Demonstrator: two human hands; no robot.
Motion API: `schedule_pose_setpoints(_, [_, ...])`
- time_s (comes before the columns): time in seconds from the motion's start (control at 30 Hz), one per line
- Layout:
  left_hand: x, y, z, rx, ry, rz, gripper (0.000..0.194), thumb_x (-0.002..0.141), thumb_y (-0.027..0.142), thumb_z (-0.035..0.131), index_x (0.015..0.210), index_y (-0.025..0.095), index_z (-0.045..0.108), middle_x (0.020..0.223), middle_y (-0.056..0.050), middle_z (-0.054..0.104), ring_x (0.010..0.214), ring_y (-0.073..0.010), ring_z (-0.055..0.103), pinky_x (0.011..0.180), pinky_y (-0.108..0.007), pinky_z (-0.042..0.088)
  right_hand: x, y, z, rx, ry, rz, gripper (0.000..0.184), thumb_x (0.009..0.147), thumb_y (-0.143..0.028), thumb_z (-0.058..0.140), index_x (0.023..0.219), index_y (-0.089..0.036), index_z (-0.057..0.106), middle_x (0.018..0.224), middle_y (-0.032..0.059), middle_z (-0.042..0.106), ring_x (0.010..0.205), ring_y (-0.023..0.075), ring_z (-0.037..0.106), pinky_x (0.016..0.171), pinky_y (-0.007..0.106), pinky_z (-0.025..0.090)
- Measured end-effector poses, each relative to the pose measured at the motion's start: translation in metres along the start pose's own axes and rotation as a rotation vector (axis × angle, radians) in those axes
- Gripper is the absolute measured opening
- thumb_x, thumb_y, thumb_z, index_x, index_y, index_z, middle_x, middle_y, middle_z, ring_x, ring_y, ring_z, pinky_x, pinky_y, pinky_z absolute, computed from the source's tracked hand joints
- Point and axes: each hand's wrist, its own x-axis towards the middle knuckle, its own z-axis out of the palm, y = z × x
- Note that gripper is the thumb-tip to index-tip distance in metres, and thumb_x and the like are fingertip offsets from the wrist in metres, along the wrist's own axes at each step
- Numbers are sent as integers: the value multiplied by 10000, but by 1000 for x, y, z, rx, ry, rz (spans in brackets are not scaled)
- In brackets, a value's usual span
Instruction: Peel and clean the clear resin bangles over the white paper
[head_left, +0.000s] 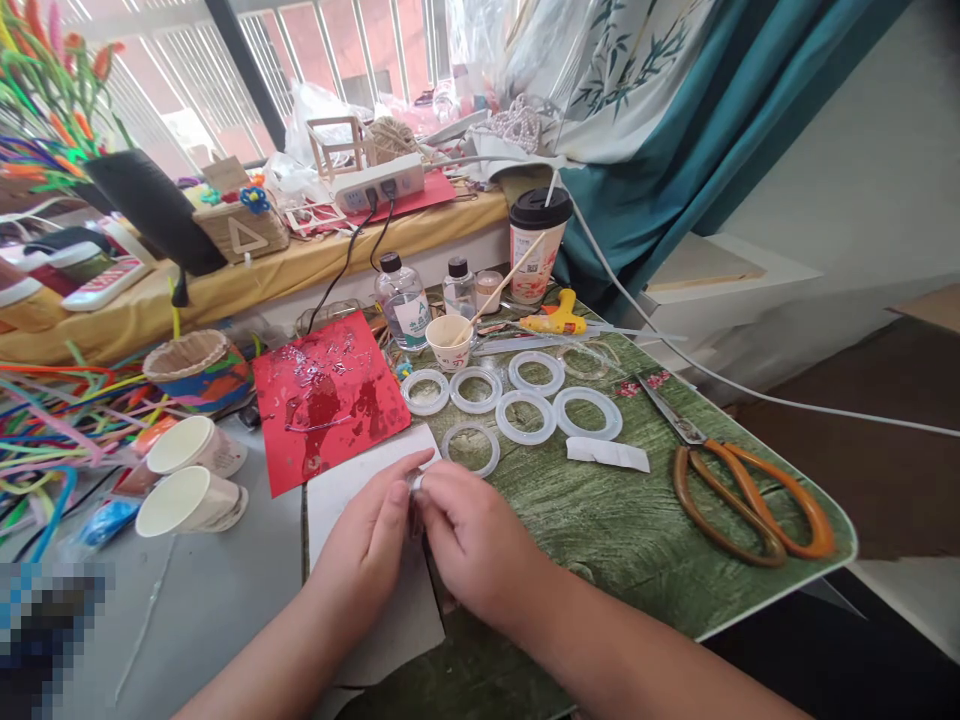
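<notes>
My left hand (375, 525) and my right hand (476, 535) meet over a white sheet (337, 495). Both are closed, thumbs and fingers pinched on a small shiny piece (415, 482), mostly hidden by the fingers; its kind cannot be made out. Just beyond the knuckles lies a translucent silicone ring mold (491, 462). Several more such molds, among them one ring mold (589, 413), are grouped behind it on the green wood-patterned tabletop (570, 510). To their right is a crumpled strip of white paper (607, 454).
Large orange-handled scissors (750, 500) lie at right. Behind the molds stand a paper cup with a stick (448, 350), a labelled bottle (405, 310), a lidded drink cup (536, 250) and a yellow glue gun (556, 318). At left are a wet red sheet (300, 450) and tipped paper cups (191, 500).
</notes>
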Motion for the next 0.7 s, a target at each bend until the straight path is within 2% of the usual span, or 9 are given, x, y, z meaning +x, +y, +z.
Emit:
schedule_pose_setpoints(0.07, [0,0,1,-20,-15,12,559,1098,534,365,1417,198,678,1360,-125,745,1296,-322,665,1170,-522,469,-1,0,1,26,-2,13,254,1019,-101,429,810,-239,473,860,53,594,819,213,568,792,346,517])
schedule_pose_setpoints(0.13, [0,0,1,-60,-6,10,568,1108,536,335,1413,197,674,1337,-125,755,1239,-305,695,1143,-503,492,-1,-1,2,70,-90,-90,227,998,-97,455,821,-236,484,878,59,602,857,221,578,836,359,525])
schedule_pose_setpoints(0.2, [0,-3,0,-84,19,5,563,1112,540,335,1453,206,634,1356,-121,748,1239,-294,698,1135,-487,499,0,-2,3,142,-105,-91,247,1002,-101,458,795,-235,470,871,50,599,871,214,579,855,356,518])
schedule_pose_setpoints(0.3, [-1,-7,0,-59,12,51,537,1103,546,387,1480,228,599,1458,-120,697,1355,-304,639,1175,-485,468,4,-3,3,300,4,167,308,1047,-177,461,742,-223,466,813,20,577,798,180,560,765,310,484])
schedule_pose_setpoints(0.4, [-1,-9,0,9,-65,149,542,1095,536,421,1521,233,565,1591,-127,592,1474,-320,538,1227,-491,415,7,-1,3,501,44,433,328,1056,-259,475,735,-206,513,734,-5,549,688,152,508,638,272,432])
schedule_pose_setpoints(0.5, [0,-9,-1,41,-94,194,576,1083,528,462,1578,236,502,1638,-138,535,1490,-328,517,1215,-490,430,8,1,2,603,23,519,325,1071,-282,432,773,-202,531,688,-15,527,630,144,482,588,259,429])
schedule_pose_setpoints(0.57, [1,-10,-2,42,-69,188,567,1070,535,495,1552,239,535,1593,-141,580,1448,-334,555,1186,-487,457,7,2,0,463,0,371,291,1069,-256,425,809,-206,547,746,12,577,691,168,527,649,288,487])
schedule_pose_setpoints(0.67, [1,-11,-4,4,25,138,522,1094,532,429,1489,238,601,1448,-127,692,1314,-316,655,1133,-473,498,3,1,-2,95,-124,-82,188,1014,-144,450,932,-199,610,956,100,670,892,244,587,859,407,539])
schedule_pose_setpoints(0.7, [0,-10,-4,-11,44,121,520,1103,530,394,1465,234,622,1398,-123,720,1270,-308,680,1114,-467,510,2,1,-3,18,-152,-183,185,998,-116,452,967,-193,618,991,118,676,927,259,589,896,429,533])
